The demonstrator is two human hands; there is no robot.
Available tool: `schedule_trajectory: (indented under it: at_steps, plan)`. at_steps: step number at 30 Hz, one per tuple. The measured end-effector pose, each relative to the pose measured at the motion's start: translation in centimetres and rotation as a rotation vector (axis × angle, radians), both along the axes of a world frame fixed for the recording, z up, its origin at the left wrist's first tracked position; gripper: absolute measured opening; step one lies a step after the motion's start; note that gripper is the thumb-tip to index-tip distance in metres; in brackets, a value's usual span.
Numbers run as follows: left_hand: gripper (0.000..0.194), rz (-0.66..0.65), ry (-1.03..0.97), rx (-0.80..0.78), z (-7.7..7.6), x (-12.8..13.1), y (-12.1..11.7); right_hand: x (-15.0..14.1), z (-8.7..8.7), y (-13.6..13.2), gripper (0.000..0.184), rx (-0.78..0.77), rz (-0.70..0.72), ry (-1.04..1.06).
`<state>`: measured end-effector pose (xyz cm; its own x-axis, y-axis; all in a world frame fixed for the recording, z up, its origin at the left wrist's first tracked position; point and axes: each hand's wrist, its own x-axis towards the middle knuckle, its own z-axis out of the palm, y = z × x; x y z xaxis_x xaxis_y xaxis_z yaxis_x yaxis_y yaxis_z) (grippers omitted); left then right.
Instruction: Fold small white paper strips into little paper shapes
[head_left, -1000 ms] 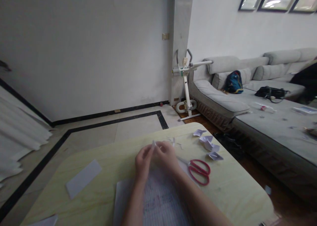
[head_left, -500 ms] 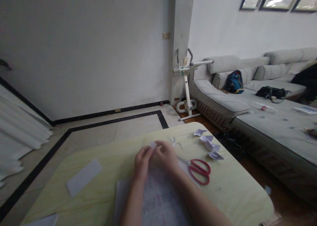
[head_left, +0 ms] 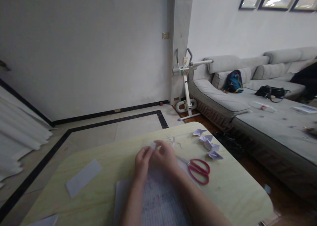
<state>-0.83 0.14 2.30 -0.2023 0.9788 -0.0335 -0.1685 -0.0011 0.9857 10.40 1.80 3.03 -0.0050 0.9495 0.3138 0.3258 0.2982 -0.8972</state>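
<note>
Between the fingertips of both hands is a small piece of white paper (head_left: 153, 145), held just above the far end of a written-on notebook (head_left: 158, 199). My left hand (head_left: 143, 160) pinches it from the left, and my right hand (head_left: 165, 156) grips it from the right; the fingers partly hide its shape. Right of my right hand lies a pair of scissors (head_left: 199, 171) with red handles, its blades pointing toward that hand. Several folded paper boats (head_left: 207, 143) stand near the table's right edge. Thin paper scraps (head_left: 174, 142) lie just past my right hand.
A white paper rectangle (head_left: 83, 178) rests on the left of the pale wooden table (head_left: 99, 203), with another paper piece (head_left: 46, 221) at the near-left corner. Beyond the table stand an exercise bike (head_left: 187, 84) and a grey sofa (head_left: 267, 120) holding a blue backpack (head_left: 234, 81).
Both hands stay in nearly the same place around the small paper, with only a slight shift of the fingers. The scissors and the paper boats have not moved.
</note>
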Motion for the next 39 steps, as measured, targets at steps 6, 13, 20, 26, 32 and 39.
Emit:
schedule_trajectory:
  at_steps: [6,13,20,26,32,39]
  plan:
    - [0.030,-0.001,0.020,0.001,0.2,0.1,-0.1,-0.1,0.1,-0.2,0.030,0.036,-0.064,-0.063]
    - [0.029,-0.014,-0.004,0.013,-0.2,0.0,-0.1,0.0,-0.2,0.0,0.026,0.109,-0.108,-0.165]
    - [0.027,0.009,-0.013,0.005,-0.1,0.2,0.0,0.1,0.0,-0.2,0.024,0.138,-0.132,-0.216]
    - [0.030,0.040,-0.002,-0.016,0.5,0.5,-0.2,0.1,-0.3,-0.2,0.024,0.143,-0.131,-0.245]
    - [0.029,0.040,0.020,0.013,0.2,0.4,-0.1,0.2,-0.5,-0.1,0.015,0.120,-0.150,-0.265]
    - [0.030,0.030,0.024,0.041,0.3,0.2,-0.1,0.1,-0.9,0.1,0.016,0.103,-0.087,-0.215]
